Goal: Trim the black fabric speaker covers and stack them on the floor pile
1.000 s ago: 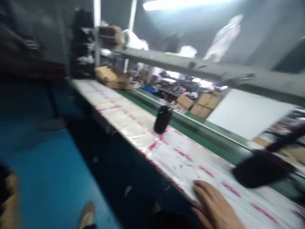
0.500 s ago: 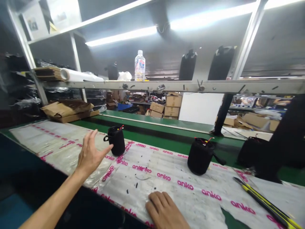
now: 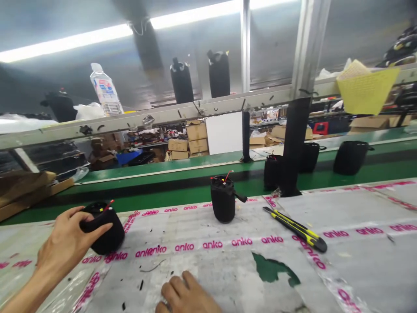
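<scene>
Here in the head view, the left hand (image 3: 67,234) has hold of a black cylinder (image 3: 109,238) by its upper part, thumb across the near side, fingers over the rim! It stands on the white sheet (image 3: 185,226) printed with pink "anko", a red wire poking up from its open top. And the right hand (image 3: 187,295), low in the frame, lies palm down on that sheet, fingers bent; its underside is hidden, so whether it's open or closed, I cannot tell.

Mid-desk, a second black cylinder (image 3: 223,204) stands well apart from both hands, red wires up top, a strap off its right side. Right of it lies a black-and-yellow cutter knife (image 3: 296,230), near a torn hole showing green. Farther back, three more black cylinders (image 3: 350,158) sit on the green surface (image 3: 182,187), two beside a dark post (image 3: 295,148). Up on the shelf (image 3: 228,104), a clear bottle (image 3: 106,89)!
</scene>
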The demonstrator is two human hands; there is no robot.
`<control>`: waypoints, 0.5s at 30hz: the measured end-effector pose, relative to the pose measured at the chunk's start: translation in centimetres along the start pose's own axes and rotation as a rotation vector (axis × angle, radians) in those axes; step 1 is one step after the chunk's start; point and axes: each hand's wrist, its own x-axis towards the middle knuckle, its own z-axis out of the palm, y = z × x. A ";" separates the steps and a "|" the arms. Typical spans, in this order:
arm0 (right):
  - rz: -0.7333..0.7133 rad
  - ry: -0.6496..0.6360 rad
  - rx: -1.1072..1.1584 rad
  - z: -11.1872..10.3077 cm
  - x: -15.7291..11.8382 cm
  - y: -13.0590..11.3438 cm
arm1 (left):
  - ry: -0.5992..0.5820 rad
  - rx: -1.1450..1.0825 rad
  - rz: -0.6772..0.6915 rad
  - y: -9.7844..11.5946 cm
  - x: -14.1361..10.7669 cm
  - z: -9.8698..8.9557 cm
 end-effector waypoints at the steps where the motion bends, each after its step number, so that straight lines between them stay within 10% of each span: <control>1: -0.001 0.002 0.003 -0.2 -0.1 0.1 | 0.002 -0.034 0.031 1.0 -0.8 -0.5; 9: -0.046 0.025 0.230 -2.3 -0.2 1.0 | -0.144 -0.394 0.326 9.3 -7.6 -1.9; 15: 0.261 0.270 0.491 -12.1 -3.3 7.9 | -0.244 -0.480 0.336 11.6 -10.0 -2.0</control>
